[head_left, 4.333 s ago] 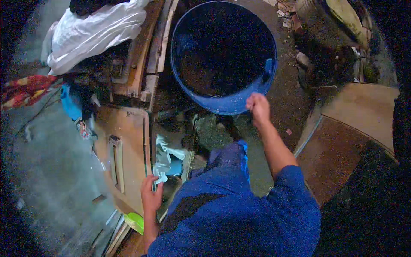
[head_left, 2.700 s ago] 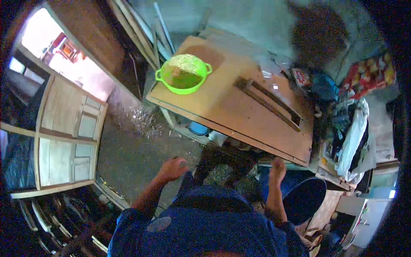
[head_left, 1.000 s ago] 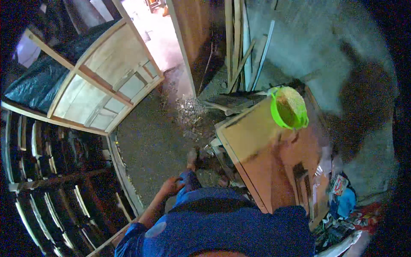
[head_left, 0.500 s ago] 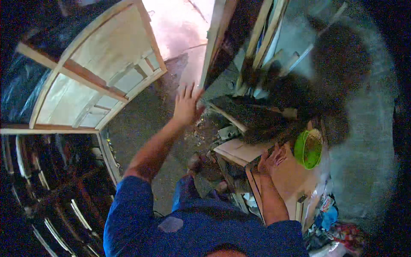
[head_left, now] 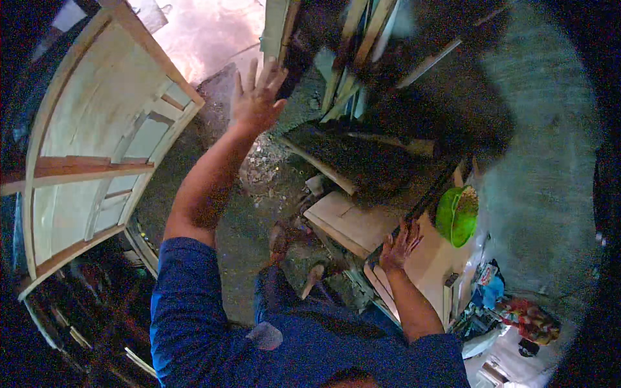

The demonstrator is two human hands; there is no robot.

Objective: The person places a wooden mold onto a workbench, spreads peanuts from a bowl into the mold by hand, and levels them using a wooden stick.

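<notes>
My left arm reaches forward, and my left hand is open with its fingers spread, holding nothing. Just beyond its fingertips stands the lower end of an upright wooden post beside the bright doorway; I cannot tell whether they touch. On the right my right hand is open over a tan wooden board, fingers spread; contact with the board is unclear. A bright green basket with something brownish inside it stands on that board, to the right of the hand. Another light board lies left of the right hand.
A framed wooden panel stands along the left. Long timber pieces lean at the far right of the doorway. Debris lies on the dark floor. Colourful bags sit at the lower right near a grey wall.
My view has turned, so the panel and doorway sit farther left. My left hand has moved up and left in the picture. My right hand stays near the board, its fingers spread wider.
</notes>
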